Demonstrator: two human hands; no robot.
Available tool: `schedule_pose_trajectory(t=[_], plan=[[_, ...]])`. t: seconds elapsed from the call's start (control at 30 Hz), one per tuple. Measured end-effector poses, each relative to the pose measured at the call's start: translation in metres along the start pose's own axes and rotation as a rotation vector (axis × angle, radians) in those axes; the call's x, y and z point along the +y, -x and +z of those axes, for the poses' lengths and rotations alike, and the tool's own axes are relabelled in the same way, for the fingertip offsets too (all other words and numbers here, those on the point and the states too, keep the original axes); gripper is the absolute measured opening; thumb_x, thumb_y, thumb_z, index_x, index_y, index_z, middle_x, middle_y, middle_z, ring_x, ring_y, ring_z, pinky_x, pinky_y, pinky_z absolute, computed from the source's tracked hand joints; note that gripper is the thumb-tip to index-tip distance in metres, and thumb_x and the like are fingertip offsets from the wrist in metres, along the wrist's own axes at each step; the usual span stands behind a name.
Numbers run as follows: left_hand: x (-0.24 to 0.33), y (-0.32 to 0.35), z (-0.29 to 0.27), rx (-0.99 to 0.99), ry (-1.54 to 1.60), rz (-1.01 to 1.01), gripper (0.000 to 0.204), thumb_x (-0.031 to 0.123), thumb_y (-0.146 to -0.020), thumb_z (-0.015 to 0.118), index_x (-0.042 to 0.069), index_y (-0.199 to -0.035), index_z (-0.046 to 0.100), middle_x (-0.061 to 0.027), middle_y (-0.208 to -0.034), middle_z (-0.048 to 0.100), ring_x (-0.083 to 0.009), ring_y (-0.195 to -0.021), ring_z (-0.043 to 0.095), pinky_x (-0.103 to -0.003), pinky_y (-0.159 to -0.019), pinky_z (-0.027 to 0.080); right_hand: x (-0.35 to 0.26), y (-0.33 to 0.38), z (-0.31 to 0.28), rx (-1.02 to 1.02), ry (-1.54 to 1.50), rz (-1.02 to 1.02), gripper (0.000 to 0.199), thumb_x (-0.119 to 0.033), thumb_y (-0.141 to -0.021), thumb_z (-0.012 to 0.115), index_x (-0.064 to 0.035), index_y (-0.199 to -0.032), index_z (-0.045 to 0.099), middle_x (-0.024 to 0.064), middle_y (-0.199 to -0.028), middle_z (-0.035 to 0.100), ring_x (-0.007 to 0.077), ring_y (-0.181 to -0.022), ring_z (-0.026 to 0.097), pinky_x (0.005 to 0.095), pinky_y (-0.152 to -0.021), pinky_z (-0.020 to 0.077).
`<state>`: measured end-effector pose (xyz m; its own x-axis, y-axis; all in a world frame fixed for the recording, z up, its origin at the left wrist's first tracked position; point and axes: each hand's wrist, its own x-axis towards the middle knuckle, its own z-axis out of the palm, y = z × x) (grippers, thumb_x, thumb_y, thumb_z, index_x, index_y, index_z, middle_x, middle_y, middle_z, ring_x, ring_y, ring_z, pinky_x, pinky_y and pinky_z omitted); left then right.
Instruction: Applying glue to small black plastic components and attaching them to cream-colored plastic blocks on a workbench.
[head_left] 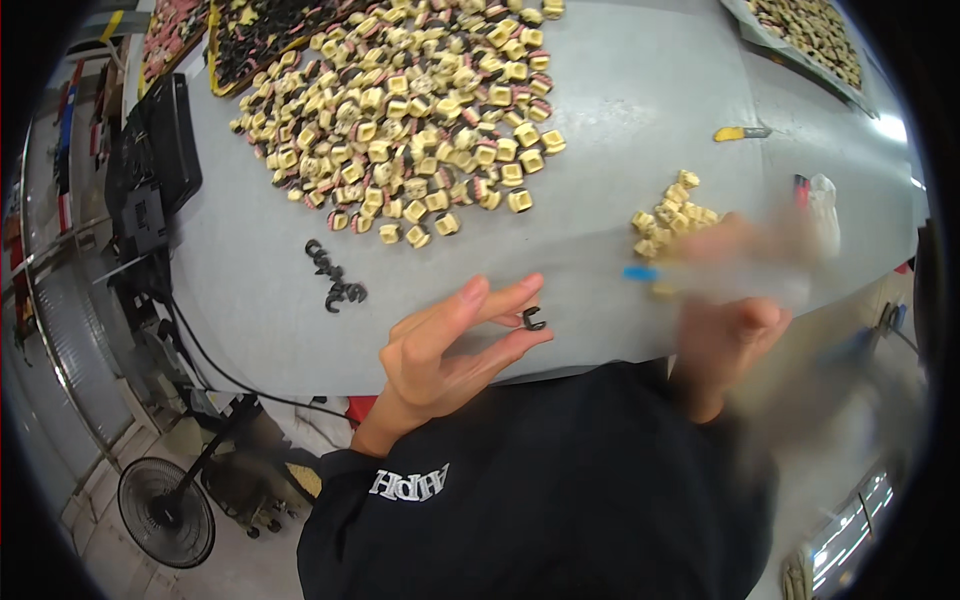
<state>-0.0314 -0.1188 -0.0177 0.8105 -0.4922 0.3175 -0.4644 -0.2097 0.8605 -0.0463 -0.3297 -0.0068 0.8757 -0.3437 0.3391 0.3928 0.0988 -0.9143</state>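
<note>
Near the front edge of the table, my left hand [430, 350] pinches a small black C-shaped piece [533, 320] between thumb and fingertips. To its right, my right hand [740, 325] is smeared by motion. It grips a translucent bottle [735, 283] whose narrow blue tip [638, 273] points left toward the black piece, apart from it. A small heap of cream-coloured blocks [668, 218] lies just beyond the bottle, partly hidden by the right hand. Several more black curved pieces [335, 278] lie on the table left of my left hand.
A big pile of cream, black and pink pieces [420, 130] covers the far left of the grey table [620, 90]. Trays of parts [260, 50] stand behind it. A yellow-handled knife [735, 133] and another filled tray [800, 40] lie far right. A fan [166, 512] stands lower left.
</note>
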Motion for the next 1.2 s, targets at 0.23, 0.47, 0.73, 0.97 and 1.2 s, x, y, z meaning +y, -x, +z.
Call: schedule_pose_trajectory(t=[0.23, 0.47, 0.73, 0.97, 1.2], plan=[[-0.003, 0.005, 0.002, 0.047, 0.029, 0.017, 0.081, -0.006, -0.063, 0.075, 0.002, -0.126, 0.024, -0.0237, -0.092, 0.062, -0.0251, -0.073, 0.065, -0.031, -0.064, 0.054, -0.009, -0.018, -0.066, 0.254, 0.642, -0.048, 0.033, -0.007, -0.082, 0.061, -0.0028, -0.106, 0.039, 0.0206, -0.106, 0.056, 0.0189, -0.084, 0.057, 0.0277, -0.078, 0.0448], [-0.001, 0.006, 0.001, 0.128, 0.002, 0.044, 0.073, -0.002, -0.063, 0.077, 0.002, -0.122, 0.035, -0.0203, -0.089, 0.065, -0.0222, -0.069, 0.066, -0.028, -0.062, 0.052, 0.011, -0.014, -0.086, 0.299, 0.631, 0.010, 0.037, 0.008, -0.077, 0.061, -0.0025, -0.107, 0.043, 0.0148, -0.106, 0.057, 0.0182, -0.093, 0.055, 0.0282, -0.083, 0.0429], [0.000, 0.004, -0.002, 0.055, -0.031, 0.073, 0.069, -0.001, -0.063, 0.078, 0.001, -0.120, 0.038, -0.0187, -0.086, 0.066, -0.0236, -0.071, 0.066, -0.026, -0.061, 0.050, -0.021, -0.014, -0.054, 0.300, 0.935, -0.203, 0.029, 0.005, -0.075, 0.063, -0.0013, -0.100, 0.050, 0.0085, -0.089, 0.058, 0.0161, -0.080, 0.055, 0.0274, -0.074, 0.0447], [0.003, 0.000, -0.004, -0.027, -0.051, 0.101, 0.066, -0.002, -0.061, 0.078, 0.001, -0.117, 0.042, -0.0177, -0.085, 0.066, -0.0232, -0.075, 0.066, -0.029, -0.066, 0.052, -0.009, -0.020, -0.032, -0.154, 1.051, 0.099, 0.019, 0.004, -0.076, 0.061, -0.0016, -0.094, 0.059, 0.0083, -0.087, 0.057, 0.0193, -0.075, 0.055, 0.0268, -0.065, 0.0442], [0.003, -0.002, -0.004, -0.041, -0.055, 0.139, 0.062, -0.002, -0.061, 0.077, 0.000, -0.115, 0.045, -0.0167, -0.085, 0.066, -0.0243, -0.075, 0.066, -0.030, -0.066, 0.052, -0.004, -0.030, -0.039, -0.320, 1.054, 0.066, 0.022, 0.005, -0.073, 0.061, -0.0019, -0.094, 0.060, 0.0085, -0.089, 0.057, 0.0218, -0.079, 0.055, 0.0290, -0.067, 0.0439]])
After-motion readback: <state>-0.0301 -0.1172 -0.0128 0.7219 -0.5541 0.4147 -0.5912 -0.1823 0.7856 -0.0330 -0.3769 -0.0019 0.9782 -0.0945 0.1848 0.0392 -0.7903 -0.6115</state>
